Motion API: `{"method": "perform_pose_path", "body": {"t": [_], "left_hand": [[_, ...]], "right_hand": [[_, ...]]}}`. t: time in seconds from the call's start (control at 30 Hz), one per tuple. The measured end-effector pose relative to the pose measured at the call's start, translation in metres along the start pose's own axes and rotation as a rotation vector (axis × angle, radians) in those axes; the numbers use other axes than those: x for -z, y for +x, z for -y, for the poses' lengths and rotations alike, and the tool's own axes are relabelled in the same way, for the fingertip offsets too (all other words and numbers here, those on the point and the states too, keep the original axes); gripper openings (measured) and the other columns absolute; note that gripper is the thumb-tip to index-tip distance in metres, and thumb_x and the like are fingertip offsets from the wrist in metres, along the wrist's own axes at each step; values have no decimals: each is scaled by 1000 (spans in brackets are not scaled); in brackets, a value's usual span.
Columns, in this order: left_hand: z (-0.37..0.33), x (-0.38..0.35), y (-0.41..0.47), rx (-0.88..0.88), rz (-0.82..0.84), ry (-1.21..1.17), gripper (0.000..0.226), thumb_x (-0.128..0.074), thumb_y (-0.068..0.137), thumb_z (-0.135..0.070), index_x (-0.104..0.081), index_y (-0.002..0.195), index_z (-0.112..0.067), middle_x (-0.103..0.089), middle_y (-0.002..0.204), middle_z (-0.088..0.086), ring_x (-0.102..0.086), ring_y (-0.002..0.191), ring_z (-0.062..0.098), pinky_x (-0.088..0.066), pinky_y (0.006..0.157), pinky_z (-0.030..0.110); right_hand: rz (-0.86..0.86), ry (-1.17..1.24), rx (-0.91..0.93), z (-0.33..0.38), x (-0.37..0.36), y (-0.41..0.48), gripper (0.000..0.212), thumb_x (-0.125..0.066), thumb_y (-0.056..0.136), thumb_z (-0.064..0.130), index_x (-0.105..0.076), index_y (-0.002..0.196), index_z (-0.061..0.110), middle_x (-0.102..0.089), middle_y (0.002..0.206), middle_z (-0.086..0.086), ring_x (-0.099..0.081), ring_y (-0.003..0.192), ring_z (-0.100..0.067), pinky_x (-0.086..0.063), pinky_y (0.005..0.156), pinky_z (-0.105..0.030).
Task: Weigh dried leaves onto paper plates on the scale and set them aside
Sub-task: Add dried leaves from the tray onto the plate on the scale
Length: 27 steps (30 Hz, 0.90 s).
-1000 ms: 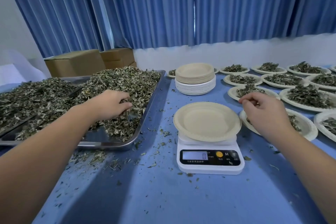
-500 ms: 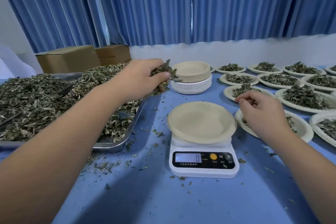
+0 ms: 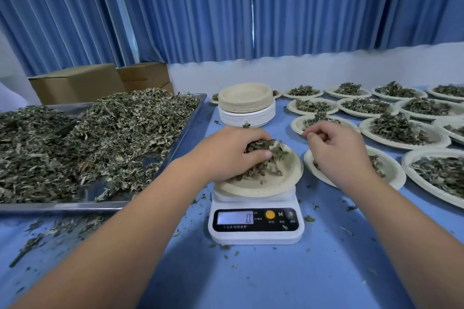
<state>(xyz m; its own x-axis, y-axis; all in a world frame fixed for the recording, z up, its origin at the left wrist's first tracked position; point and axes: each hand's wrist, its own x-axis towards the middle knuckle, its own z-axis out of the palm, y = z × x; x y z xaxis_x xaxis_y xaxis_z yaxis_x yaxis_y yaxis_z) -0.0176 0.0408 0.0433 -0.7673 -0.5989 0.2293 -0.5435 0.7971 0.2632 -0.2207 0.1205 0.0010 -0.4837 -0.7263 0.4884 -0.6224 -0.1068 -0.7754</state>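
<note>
Blue cloth covers the worktop (image 3: 251, 283), flecked with leaf crumbs near the front edge. Nearest stands the scale (image 3: 256, 224), white with a dark panel, its display (image 3: 234, 217) showing 0. On its platform sits a paper plate (image 3: 288, 178), tan and slightly tilted toward the viewer.

Over that plate the left hand (image 3: 231, 153) is curled down around a clump of leaves (image 3: 266, 158); the fingers are closed loosely on the bunch, which pokes out under the fingertips and touches the plate's middle. Part of the clump spreads to the right of the hand toward the plate's far rim.

Just beside the scale's plate, to the right, the right hand (image 3: 336, 153) hovers above a filled plate (image 3: 391, 173), fingers bent inward in a narrow pinch; whether it grips anything I cannot tell.

Left of the scale lies a metal tray (image 3: 100, 204) heaped with a loose pile (image 3: 100, 138) of dried leaves, bare metal showing at its near corner.

Farther back, behind the scale, rises a plate stack (image 3: 246, 105), tan ones on top of white. To its right rows of filled plates (image 3: 364, 108) run toward the wall. Behind the tray stand cardboard boxes (image 3: 82, 83), and pleated blue curtains (image 3: 226, 7) hang across the back.
</note>
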Motion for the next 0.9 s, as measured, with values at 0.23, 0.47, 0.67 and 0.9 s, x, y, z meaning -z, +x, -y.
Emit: {"method": "perform_pose_path", "body": {"t": [0.23, 0.47, 0.67, 0.9], "left_hand": [[6, -6, -13, 1, -58, -159, 48, -38, 91, -63, -43, 136, -47, -60, 105, -28, -53, 91, -9, -40, 75, 19], [6, -4, -16, 28, -246, -571, 43, -29, 90, -58, -54, 120, -41, -64, 116, -19, -57, 113, 2, -45, 98, 32], [14, 8, -30, 42, -415, -550, 24, -42, 94, -46, -60, 110, -41, -66, 110, -18, -61, 104, 3, -48, 92, 28], [52, 9, -67, 275, -519, -425, 19, -57, 95, -23, -70, 84, -32, -70, 81, -9, -54, 60, 0, -39, 54, 11]], "right_hand": [[13, -19, 20, 1, -1, -1, 22, -54, 91, 12, -65, 79, 27, -53, 58, 8, -45, 46, -1, -35, 49, -19], [11, -19, 31, 1, -1, -1, 28, -55, 90, 11, -61, 73, 32, -52, 52, 10, -44, 45, -3, -36, 45, -15], [0, -21, 13, 1, 1, -1, 28, -55, 90, 13, -63, 73, 33, -52, 50, 15, -44, 45, -3, -35, 49, -23], [0, -21, 15, 2, 0, -3, 28, -55, 90, 12, -63, 73, 33, -50, 53, 11, -45, 47, -4, -37, 50, -24]]}}
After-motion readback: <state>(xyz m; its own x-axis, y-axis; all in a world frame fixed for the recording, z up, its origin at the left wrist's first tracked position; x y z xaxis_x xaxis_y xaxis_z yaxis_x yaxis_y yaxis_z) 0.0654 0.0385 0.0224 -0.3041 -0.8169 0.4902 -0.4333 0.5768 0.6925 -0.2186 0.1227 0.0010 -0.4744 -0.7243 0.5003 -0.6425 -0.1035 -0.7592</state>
